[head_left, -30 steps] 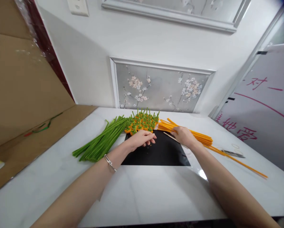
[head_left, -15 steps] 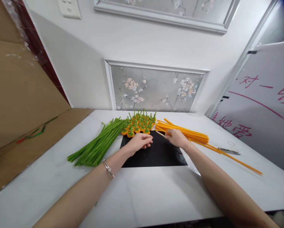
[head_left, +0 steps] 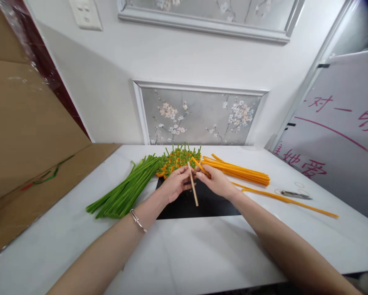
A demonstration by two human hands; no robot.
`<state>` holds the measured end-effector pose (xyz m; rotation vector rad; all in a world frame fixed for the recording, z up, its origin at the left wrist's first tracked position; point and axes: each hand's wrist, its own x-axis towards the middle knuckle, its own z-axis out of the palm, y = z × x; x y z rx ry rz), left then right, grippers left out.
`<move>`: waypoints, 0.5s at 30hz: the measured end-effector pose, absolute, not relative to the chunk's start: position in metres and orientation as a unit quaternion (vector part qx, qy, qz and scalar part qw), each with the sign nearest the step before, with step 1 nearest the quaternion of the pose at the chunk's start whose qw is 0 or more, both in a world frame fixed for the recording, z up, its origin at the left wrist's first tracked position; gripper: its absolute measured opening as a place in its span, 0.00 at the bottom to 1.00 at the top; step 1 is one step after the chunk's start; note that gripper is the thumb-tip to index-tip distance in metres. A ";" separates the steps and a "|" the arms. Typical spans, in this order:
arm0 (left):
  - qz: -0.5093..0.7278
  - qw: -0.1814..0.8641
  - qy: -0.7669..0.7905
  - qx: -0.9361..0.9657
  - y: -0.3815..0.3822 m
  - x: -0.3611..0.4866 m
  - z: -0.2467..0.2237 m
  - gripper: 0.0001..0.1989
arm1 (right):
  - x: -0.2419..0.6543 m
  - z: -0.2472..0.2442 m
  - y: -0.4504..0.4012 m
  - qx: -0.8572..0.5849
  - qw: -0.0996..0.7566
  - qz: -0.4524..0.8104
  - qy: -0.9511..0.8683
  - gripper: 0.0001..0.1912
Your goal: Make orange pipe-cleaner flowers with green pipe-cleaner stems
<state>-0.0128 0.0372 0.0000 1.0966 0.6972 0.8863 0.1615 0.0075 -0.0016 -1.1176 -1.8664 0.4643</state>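
My left hand [head_left: 174, 186] pinches a thin wooden stick [head_left: 194, 190], which slants down toward me over the black mat [head_left: 174, 211]. Close beside it, my right hand [head_left: 217, 183] grips an orange pipe cleaner [head_left: 198, 164] whose end points up past the fingers. The fingertips of both hands nearly meet. Behind them stand several small orange pieces with green stems [head_left: 177, 157], packed together at the mat's far edge. A bundle of green pipe cleaners [head_left: 126, 188] lies to the left, and a bundle of orange pipe cleaners [head_left: 242, 172] to the right.
Loose orange pipe cleaners [head_left: 313, 208] stretch across the white table [head_left: 202, 250] on the right. Near them lies a metal cutting tool [head_left: 296, 194] with thin rings. Cardboard [head_left: 30, 123] stands along the left side, and a panelled wall [head_left: 202, 61] rises behind the table.
The wooden stick has passed from my right hand to my left. My right hand has moved left, now gripping an orange pipe cleaner beside the stick.
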 end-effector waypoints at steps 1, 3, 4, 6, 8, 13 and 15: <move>0.389 0.714 0.310 0.492 0.038 -0.014 0.002 0.06 | 0.164 -0.001 0.008 -0.453 0.446 0.164 -0.755 0.13; 0.360 0.728 0.307 0.495 0.039 -0.018 0.006 0.07 | 0.170 -0.001 0.010 -0.458 0.440 0.129 -0.761 0.14; 0.345 0.733 0.308 0.499 0.040 -0.020 0.008 0.07 | 0.173 -0.001 0.011 -0.458 0.436 0.117 -0.766 0.13; 0.310 0.737 0.311 0.513 0.041 -0.024 0.012 0.09 | 0.179 0.000 0.013 -0.445 0.435 0.093 -0.777 0.12; 0.264 0.729 0.318 0.546 0.041 -0.028 0.017 0.11 | 0.184 0.002 0.013 -0.422 0.448 0.058 -0.786 0.11; 0.193 0.697 0.325 0.609 0.038 -0.030 0.022 0.14 | 0.185 0.008 0.007 -0.371 0.408 -0.016 -0.834 0.12; 0.174 0.681 0.331 0.630 0.037 -0.028 0.023 0.13 | 0.183 0.010 0.004 -0.358 0.372 -0.020 -0.856 0.12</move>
